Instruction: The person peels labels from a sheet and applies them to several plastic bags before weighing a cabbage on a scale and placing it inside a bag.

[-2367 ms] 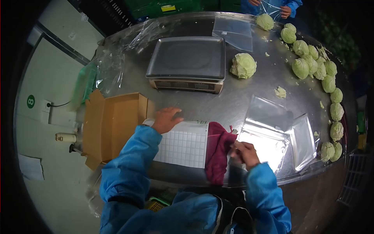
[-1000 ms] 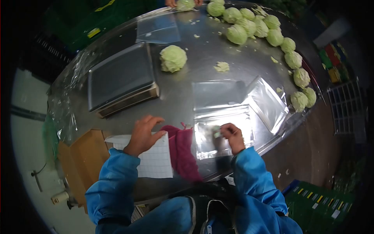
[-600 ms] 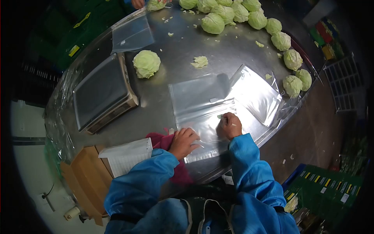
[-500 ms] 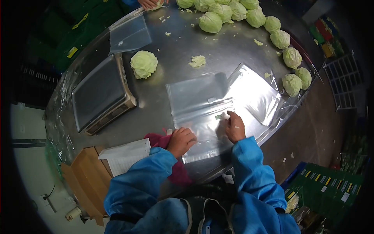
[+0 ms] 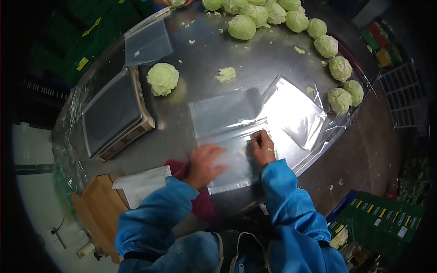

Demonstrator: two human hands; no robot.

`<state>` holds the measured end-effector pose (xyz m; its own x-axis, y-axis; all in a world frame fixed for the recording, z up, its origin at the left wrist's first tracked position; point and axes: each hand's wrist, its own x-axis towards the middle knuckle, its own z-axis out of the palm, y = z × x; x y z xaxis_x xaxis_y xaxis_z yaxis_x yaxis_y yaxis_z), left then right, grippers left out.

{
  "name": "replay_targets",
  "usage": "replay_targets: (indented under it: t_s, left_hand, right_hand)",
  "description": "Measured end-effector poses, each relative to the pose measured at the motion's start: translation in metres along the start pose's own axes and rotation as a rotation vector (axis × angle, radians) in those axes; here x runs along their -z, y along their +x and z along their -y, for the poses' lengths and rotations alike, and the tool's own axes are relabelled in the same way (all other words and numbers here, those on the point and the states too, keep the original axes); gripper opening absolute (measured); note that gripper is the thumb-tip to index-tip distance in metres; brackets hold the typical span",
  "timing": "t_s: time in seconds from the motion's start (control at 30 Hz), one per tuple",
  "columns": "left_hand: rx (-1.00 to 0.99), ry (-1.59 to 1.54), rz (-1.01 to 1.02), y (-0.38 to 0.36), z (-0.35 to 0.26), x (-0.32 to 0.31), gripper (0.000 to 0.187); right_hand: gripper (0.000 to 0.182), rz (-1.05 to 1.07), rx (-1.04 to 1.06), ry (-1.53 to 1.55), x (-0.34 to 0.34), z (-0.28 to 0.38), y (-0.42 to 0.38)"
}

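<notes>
Since the earlier frame, the right hand (image 5: pixel 264 151) is closing over the green label (image 5: pixel 249 142), hold unclear; the left hand (image 5: pixel 202 166) is spreading, blurred. The bag (image 5: pixel 237 169) is lying at twelve o'clock; labelling seemingly calls for pressing.

A glossy clear bag (image 5: pixel 237 159) lies flat — creased.

A weighing scale (image 5: pixel 111 113) stands on the left part of the table (image 5: pixel 200 59), a single cabbage (image 5: pixel 163 79) near it. Other cabbages (image 5: pixel 242 27) line the far and right edges. A torn leaf (image 5: pixel 226 74) lies between. Past the right edge are a rack (image 5: pixel 400 99) and green crates (image 5: pixel 390 213).
</notes>
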<state>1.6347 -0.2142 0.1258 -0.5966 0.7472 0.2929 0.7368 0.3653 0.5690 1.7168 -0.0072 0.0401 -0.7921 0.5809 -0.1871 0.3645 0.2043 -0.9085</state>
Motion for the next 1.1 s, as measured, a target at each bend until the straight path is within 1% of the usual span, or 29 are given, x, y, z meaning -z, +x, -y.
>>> replay_targets:
  t_s: [0.03, 0.07, 0.1, 0.13, 0.17, 0.2, 0.23, 0.27, 0.3, 0.33, 0.37, 0.4, 0.43, 0.47, 0.5, 0.53, 0.63, 0.7, 0.8, 0.93, 1.0, 1.03, 1.1]
  left_hand:
    - [0.007, 0.002, 0.002, -0.013, 0.001, -0.007, 0.033]
    - [0.018, -0.019, 0.102, -0.027, 0.007, -0.020, 0.034]
    - [0.026, -0.042, 0.201, -0.035, 0.016, -0.033, 0.034]
    - [0.023, -0.039, 0.198, -0.036, 0.028, -0.041, 0.034]
    - [0.002, -0.057, 0.240, -0.041, 0.040, -0.048, 0.032]
    - [-0.013, -0.076, 0.278, -0.045, 0.045, -0.050, 0.029]
    - [-0.011, -0.073, 0.269, -0.040, 0.046, -0.048, 0.029]
    - [-0.034, -0.085, 0.289, -0.036, 0.047, -0.046, 0.025]
    - [-0.057, -0.101, 0.313, -0.034, 0.045, -0.042, 0.020]
    - [-0.060, -0.105, 0.315, -0.034, 0.041, -0.038, 0.020]
    - [-0.070, -0.100, 0.261, -0.033, 0.036, -0.034, 0.016]
    - [-0.080, -0.098, 0.208, -0.033, 0.033, -0.033, 0.013]
    - [-0.089, -0.107, 0.210, -0.033, 0.035, -0.035, 0.013]
    - [-0.084, -0.117, 0.275, -0.034, 0.041, -0.037, 0.014]
    - [-0.078, -0.123, 0.341, -0.033, 0.043, -0.037, 0.015]
    - [-0.083, -0.123, 0.343, -0.032, 0.045, -0.037, 0.015]
    - [-0.064, -0.139, 0.403, -0.032, 0.041, -0.033, 0.016]
    - [-0.083, -0.125, 0.321, -0.032, 0.035, -0.027, 0.014]
    - [-0.068, -0.125, 0.402, -0.032, 0.045, -0.033, 0.012]
    - [-0.034, -0.194, 0.363, -0.029, 0.055, -0.040, 0.011]
    - [0.056, -0.437, 0.377, -0.024, 0.060, -0.040, 0.008]
    - [0.057, -0.433, 0.376, -0.023, 0.058, -0.038, 0.008]
    - [0.534, -0.762, 0.267, -0.019, 0.051, -0.036, 0.010]
  right_hand:
    - [0.011, -0.064, 0.070, -0.052, -0.006, 0.001, 0.001]
    - [0.017, -0.086, 0.171, -0.198, -0.007, 0.002, 0.001]
    - [0.017, -0.082, 0.173, -0.198, -0.005, 0.009, -0.001]
    - [0.021, -0.084, 0.238, -0.292, -0.002, 0.016, 0.000]
    - [0.025, -0.084, 0.297, -0.388, 0.000, 0.019, -0.003]
    - [0.028, -0.107, 0.242, -0.257, 0.003, 0.013, -0.008]
    - [0.032, -0.131, 0.195, -0.123, 0.011, 0.008, -0.007]
    - [0.031, -0.156, 0.240, -0.134, 0.028, 0.001, -0.004]
    - [0.025, -0.096, 0.001, -0.008, 0.048, 0.024, -0.008]
    - [0.020, -0.108, 0.003, 0.052, 0.067, 0.034, -0.013]
    - [0.017, -0.099, 0.018, 0.119, 0.087, 0.031, -0.015]
    - [0.015, -0.123, -0.063, 0.144, 0.103, 0.035, -0.020]
    - [0.014, -0.145, -0.140, 0.170, 0.115, 0.038, -0.024]
    - [0.014, -0.155, -0.140, 0.167, 0.124, 0.034, -0.028]
    - [0.012, -0.160, -0.195, 0.191, 0.131, 0.031, -0.034]
    - [0.011, -0.164, -0.251, 0.217, 0.134, 0.028, -0.039]
    - [0.010, -0.146, -0.303, 0.290, 0.135, 0.025, -0.058]
    - [0.010, -0.138, -0.282, 0.307, 0.133, 0.016, -0.067]
    - [0.009, -0.100, -0.300, 0.362, 0.126, 0.014, -0.074]
    - [0.010, -0.102, -0.269, 0.401, 0.126, 0.013, -0.081]
    - [0.010, -0.097, -0.319, 0.383, 0.131, 0.013, -0.085]
    - [0.010, -0.095, -0.316, 0.386, 0.130, 0.014, -0.087]
    - [0.010, -0.058, -0.265, 0.415, 0.127, 0.020, -0.090]
